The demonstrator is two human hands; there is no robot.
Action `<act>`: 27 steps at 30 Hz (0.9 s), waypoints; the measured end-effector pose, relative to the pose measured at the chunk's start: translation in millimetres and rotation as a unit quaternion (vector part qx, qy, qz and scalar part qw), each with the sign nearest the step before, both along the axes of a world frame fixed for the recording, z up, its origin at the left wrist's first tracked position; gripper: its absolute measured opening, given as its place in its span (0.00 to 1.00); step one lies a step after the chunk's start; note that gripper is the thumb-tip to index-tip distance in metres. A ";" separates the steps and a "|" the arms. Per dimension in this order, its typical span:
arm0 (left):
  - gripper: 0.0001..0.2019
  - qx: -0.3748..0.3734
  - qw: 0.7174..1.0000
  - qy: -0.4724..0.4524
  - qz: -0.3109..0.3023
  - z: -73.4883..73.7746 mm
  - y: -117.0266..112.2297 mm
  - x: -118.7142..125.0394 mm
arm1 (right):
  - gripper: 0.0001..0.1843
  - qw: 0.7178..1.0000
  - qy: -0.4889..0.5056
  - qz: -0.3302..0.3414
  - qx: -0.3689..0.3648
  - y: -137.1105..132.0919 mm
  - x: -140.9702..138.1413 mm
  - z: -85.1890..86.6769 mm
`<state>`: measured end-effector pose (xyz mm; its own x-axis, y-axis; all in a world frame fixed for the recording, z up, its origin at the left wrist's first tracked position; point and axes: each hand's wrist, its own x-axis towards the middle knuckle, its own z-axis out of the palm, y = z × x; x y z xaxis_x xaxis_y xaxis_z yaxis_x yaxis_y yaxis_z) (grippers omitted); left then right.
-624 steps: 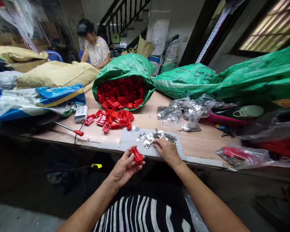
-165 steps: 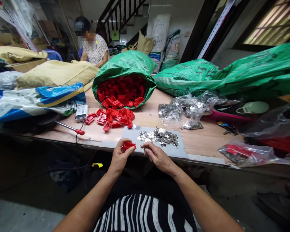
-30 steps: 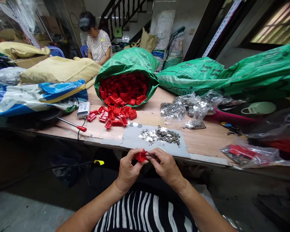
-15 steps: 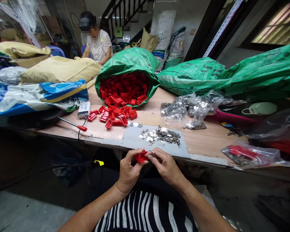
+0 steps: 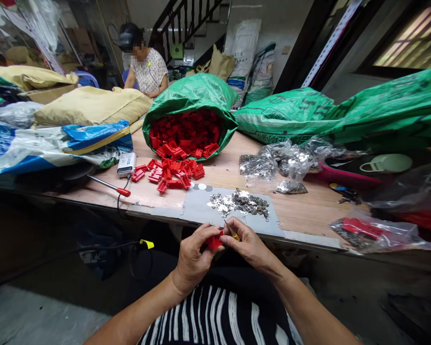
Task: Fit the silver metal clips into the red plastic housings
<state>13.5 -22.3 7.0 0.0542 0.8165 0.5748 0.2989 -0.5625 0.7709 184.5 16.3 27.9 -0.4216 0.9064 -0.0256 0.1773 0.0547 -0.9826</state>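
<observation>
Over my lap, just off the table's front edge, my left hand [image 5: 194, 256] is closed around a red plastic piece [image 5: 214, 239] shaped like a small housing. A thin dark tip pokes up by its fingers, too small to name. My right hand [image 5: 249, 247] is closed too, holding a slim pointed tool with a yellow handle [image 5: 236, 236] and touching the red piece's right side with its fingertips. Beyond the hands, small metal parts [image 5: 239, 203] lie heaped on a grey mat [image 5: 197, 207]. Loose red plastic pieces [image 5: 174, 172] spread out behind to the left.
A green sack [image 5: 197, 88] spills red pieces onto the table [image 5: 147, 196]. Clear bags of metal parts [image 5: 260, 165] lie to the right. A red-tipped rod [image 5: 109, 186] and a white device [image 5: 126, 164] sit left. Another person [image 5: 149, 69] sits across the table.
My right hand has tilted, so the tool's yellow handle now shows and its tip points up. My left hand has turned the red piece slightly and covers more of it.
</observation>
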 end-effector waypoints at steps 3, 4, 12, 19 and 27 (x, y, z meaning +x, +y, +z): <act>0.18 0.031 0.999 0.032 -0.013 2.0 -2.5 -0.4 | 0.21 0.998 0.037 0.023 -0.045 -1.5 -1.6 -7.3; 0.18 0.031 0.999 0.035 -0.014 1.8 -3.3 -0.3 | 0.21 0.996 0.053 0.027 -0.062 -2.7 -1.5 -10.4; 0.16 -0.057 0.997 -0.023 -0.044 -6.7 -4.2 0.6 | 0.21 0.971 0.140 0.059 -0.184 -12.1 4.0 -20.1; 0.15 -0.118 0.984 -0.072 -0.111 -8.2 4.6 -6.0 | 0.22 0.957 0.179 0.067 -0.217 -13.6 4.0 -15.4; 0.15 -0.243 0.919 -0.253 -0.180 -13.5 9.9 -7.4 | 0.21 0.969 0.129 0.066 -0.202 -12.2 4.4 -14.8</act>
